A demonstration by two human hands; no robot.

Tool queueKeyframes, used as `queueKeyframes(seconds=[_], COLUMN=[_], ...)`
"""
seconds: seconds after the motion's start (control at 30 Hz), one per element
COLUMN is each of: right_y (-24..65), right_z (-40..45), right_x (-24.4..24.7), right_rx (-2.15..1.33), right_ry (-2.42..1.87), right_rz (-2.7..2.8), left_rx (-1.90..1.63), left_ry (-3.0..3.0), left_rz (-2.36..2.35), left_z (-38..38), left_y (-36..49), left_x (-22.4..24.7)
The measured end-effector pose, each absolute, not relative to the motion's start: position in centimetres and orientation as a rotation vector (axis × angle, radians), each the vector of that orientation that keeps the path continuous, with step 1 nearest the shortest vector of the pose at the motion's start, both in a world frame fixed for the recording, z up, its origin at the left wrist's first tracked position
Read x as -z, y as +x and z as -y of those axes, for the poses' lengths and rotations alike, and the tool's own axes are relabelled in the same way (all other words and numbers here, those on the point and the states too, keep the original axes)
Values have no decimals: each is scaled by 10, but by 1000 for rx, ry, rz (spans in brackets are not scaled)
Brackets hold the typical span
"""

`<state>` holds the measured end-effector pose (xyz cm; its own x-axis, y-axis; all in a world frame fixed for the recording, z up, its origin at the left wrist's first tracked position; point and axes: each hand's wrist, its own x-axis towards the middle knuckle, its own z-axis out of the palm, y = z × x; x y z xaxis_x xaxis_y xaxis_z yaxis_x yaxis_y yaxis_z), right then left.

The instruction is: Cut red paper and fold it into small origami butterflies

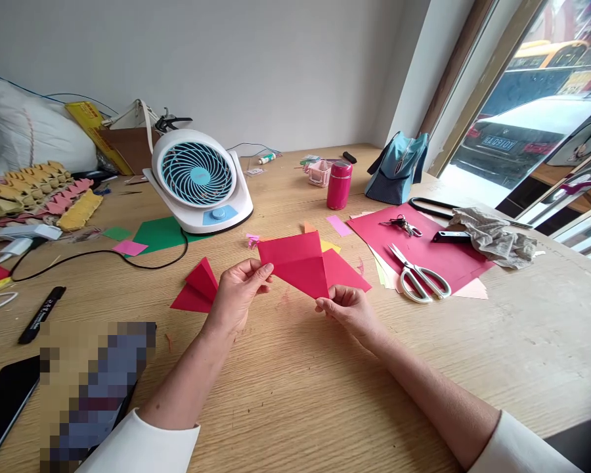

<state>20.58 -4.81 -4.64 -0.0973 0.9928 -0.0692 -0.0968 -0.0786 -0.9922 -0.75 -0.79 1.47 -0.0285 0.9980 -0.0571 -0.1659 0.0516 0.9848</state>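
A folded piece of red paper [298, 263] is held up over the table between both hands. My left hand [237, 292] pinches its left edge between thumb and fingers. At its lower right corner, my right hand [347, 307] grips it the same way. Creases run across the paper. Another folded red piece [197, 289] rests on the table just left of my left hand. Behind the held paper, more red paper [345, 272] shows to the right, with a bit of yellow and orange paper partly hidden.
White-handled scissors [423, 279] and keys [402, 225] lie on red sheets [453, 263] at right. A fan [199, 180] stands behind, its black cable [142, 266] crossing the left side. A pink bottle [339, 185], blue bag [398, 169] and black marker [42, 315] are also there.
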Motion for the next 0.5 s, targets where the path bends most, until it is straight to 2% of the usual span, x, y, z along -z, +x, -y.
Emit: queueKeyframes(seconds=[0.5], right_y=[231], right_z=[39], right_x=[37], right_rx=[-1210], right_ry=[-1115], right_rz=[1198], left_rx=[-1329], left_ry=[965], left_rz=[-1032], left_z=[7], left_y=[-14], left_x=[-24])
